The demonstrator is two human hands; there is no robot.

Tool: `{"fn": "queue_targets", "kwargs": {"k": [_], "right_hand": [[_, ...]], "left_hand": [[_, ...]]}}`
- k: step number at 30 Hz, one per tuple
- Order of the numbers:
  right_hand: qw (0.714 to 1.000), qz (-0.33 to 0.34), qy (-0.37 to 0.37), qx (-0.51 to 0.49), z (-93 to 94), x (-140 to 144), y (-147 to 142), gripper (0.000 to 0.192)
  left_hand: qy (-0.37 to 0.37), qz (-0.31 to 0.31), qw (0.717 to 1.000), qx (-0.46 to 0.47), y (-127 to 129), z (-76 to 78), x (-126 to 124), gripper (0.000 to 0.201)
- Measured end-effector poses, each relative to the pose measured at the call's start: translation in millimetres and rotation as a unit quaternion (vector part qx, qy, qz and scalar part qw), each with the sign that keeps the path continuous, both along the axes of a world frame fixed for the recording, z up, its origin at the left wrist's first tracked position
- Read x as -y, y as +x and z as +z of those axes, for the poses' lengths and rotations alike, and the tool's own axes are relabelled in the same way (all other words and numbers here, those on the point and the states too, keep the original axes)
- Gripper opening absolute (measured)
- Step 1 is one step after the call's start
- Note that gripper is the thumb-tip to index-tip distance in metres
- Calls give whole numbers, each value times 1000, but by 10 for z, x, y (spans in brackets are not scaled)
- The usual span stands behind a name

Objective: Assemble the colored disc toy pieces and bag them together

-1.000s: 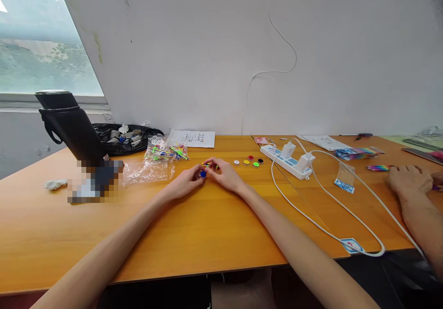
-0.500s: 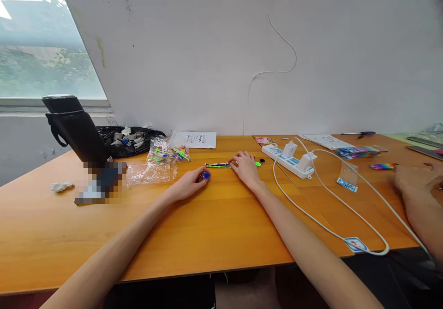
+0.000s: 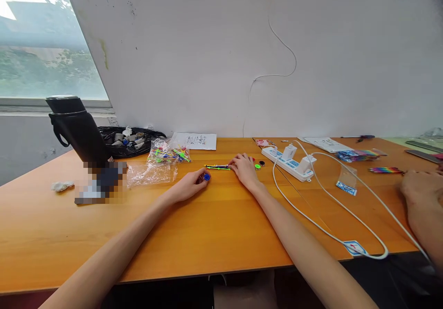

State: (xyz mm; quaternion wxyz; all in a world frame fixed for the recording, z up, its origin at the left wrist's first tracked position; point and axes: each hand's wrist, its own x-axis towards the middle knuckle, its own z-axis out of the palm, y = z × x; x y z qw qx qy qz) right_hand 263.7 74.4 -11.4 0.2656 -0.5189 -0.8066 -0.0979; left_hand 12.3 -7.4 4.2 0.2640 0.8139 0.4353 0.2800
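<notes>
Got a blue disc pinched between thumb and fingers of the left hand, around mid-table. Just right of it, seeing thin coloured sticks lying flat, with the right hand over their right end, fingers half curled; can't tell if actually gripping anything. Past that, can spot a green disc and a black disc near the power strip. Also seeing a clear bag of bright bits behind the left hand, plus a black bottle further left.
</notes>
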Motion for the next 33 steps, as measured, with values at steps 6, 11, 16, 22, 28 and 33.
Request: {"fn": "queue_targets", "kwargs": {"k": [6, 11, 16, 22, 28, 33], "right_hand": [[1000, 2, -4, -3, -23, -11, 6, 17], [1000, 1, 0, -3, -20, 4, -12, 15], [1000, -2, 6, -7, 23, 38, -29, 12], [1000, -8, 1, -1, 39, 49, -43, 14], [999, -30, -3, -14, 40, 45, -31, 25], [997, 9, -27, -71, 51, 50, -85, 26]], "left_hand": [[2, 6, 1000, -7, 1, 8, 6, 23], [1, 8, 1000, -9, 2, 17, 9, 24], [-2, 5, 1000, -5, -3, 7, 4, 23], [-4, 7, 1000, -5, -1, 20, 16, 24], [-2, 0, 1000, -5, -3, 14, 9, 24], [-6, -2, 1000, -6, -5, 6, 9, 23]]}}
